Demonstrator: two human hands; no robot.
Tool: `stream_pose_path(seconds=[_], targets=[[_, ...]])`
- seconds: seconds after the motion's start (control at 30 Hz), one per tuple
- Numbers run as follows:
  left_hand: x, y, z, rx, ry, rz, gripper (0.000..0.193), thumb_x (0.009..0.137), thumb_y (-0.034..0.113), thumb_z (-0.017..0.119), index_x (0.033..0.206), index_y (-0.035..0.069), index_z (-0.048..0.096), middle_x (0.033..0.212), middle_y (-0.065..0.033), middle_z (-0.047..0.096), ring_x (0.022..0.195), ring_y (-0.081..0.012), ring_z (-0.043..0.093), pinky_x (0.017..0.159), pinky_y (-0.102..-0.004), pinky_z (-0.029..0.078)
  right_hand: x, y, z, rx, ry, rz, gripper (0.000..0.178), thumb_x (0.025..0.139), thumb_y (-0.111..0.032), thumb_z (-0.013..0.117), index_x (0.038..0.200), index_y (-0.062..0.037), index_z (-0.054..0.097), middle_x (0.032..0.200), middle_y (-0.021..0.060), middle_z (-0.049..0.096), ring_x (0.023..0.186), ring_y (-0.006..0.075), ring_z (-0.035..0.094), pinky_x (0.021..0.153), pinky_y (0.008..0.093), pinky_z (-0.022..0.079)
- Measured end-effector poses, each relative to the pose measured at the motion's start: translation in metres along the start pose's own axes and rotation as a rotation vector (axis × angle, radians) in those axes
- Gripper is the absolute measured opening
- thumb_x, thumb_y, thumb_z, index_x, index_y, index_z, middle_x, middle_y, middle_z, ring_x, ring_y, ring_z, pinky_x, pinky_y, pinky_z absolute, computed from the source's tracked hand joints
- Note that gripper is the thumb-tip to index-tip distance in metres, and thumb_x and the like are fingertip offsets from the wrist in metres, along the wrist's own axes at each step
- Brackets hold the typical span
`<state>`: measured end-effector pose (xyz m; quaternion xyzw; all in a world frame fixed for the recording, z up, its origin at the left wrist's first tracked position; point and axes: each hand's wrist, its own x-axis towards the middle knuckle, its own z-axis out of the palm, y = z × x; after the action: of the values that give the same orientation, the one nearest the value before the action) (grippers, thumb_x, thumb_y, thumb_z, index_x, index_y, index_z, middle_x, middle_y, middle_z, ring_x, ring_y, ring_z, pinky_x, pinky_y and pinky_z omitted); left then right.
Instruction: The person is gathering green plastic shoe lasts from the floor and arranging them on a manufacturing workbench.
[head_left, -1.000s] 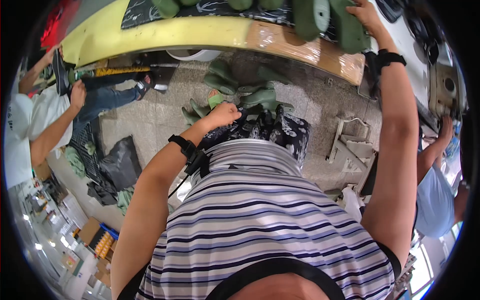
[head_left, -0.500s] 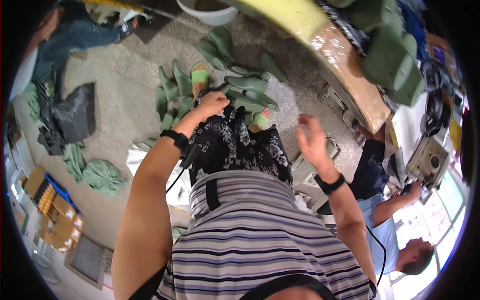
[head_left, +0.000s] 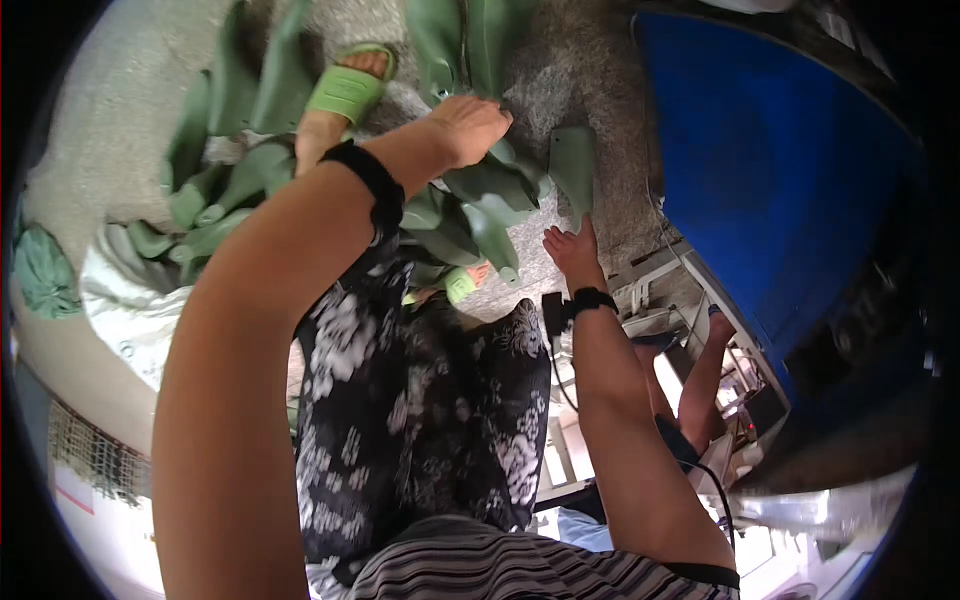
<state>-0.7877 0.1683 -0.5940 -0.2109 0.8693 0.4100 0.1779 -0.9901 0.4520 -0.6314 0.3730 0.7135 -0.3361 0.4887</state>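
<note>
Right Hand Is Hanging Open at the Near Tip of a Green Foot Form

The right hand (head_left: 572,250) is showing its fingers apart, in an open posture, and its fingertips are lying just at the narrow near end of a single green foot form (head_left: 572,165). Whether skin is touching the form, I cannot tell. The wide end of this form is pointing to the far side, away from the hand.

The left hand (head_left: 474,130) is keeping its fingers curled; whether something is inside them, I cannot tell. It is hanging to the left and far side of the right hand, and two tall forms (head_left: 435,45) are standing just beyond it. Between the hands, a cluster of green forms (head_left: 490,190) is lying on the speckled floor (head_left: 625,130).

Farther left, the person's foot is wearing a light green sandal (head_left: 345,95), and more forms (head_left: 232,80) are standing beside it. A white bag (head_left: 125,310) is lying at the near left. At the right, a large blue panel (head_left: 770,170) is filling the side.
</note>
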Motion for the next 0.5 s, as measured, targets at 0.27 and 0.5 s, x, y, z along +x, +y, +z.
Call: stream_pose_path(seconds=[0.27, 0.5], targets=[[0.075, -0.044, 0.121, 0.268, 0.194, 0.327, 0.024, 0.076, 0.013, 0.051, 0.098, 0.006, 0.057, 0.1, -0.0086, 0.058, 0.098, -0.023, 0.056, 0.083, -0.0355, 0.042, 0.124, -0.031, 0.056, 0.284, 0.05, -0.273, 0.078, 0.077, -0.072, 0.033, 0.13, -0.0146, 0.04, 0.13, 0.0091, 0.04, 0.123, 0.0295, 0.035, 0.096, 0.0535, 0.032], [0.071, -0.049, 0.137, 0.207, 0.176, 0.423, 0.013, 0.068, 0.009, 0.056, 0.079, 0.001, 0.06, 0.072, -0.0115, 0.063, 0.069, -0.0275, 0.063, 0.059, -0.038, 0.049, 0.12, -0.06, 0.058, 0.177, 0.0, -0.286, 0.062, 0.083, -0.057, 0.025, 0.119, -0.0165, 0.055, 0.125, 0.0049, 0.051, 0.115, 0.0273, 0.045, 0.09, 0.0511, 0.035]])
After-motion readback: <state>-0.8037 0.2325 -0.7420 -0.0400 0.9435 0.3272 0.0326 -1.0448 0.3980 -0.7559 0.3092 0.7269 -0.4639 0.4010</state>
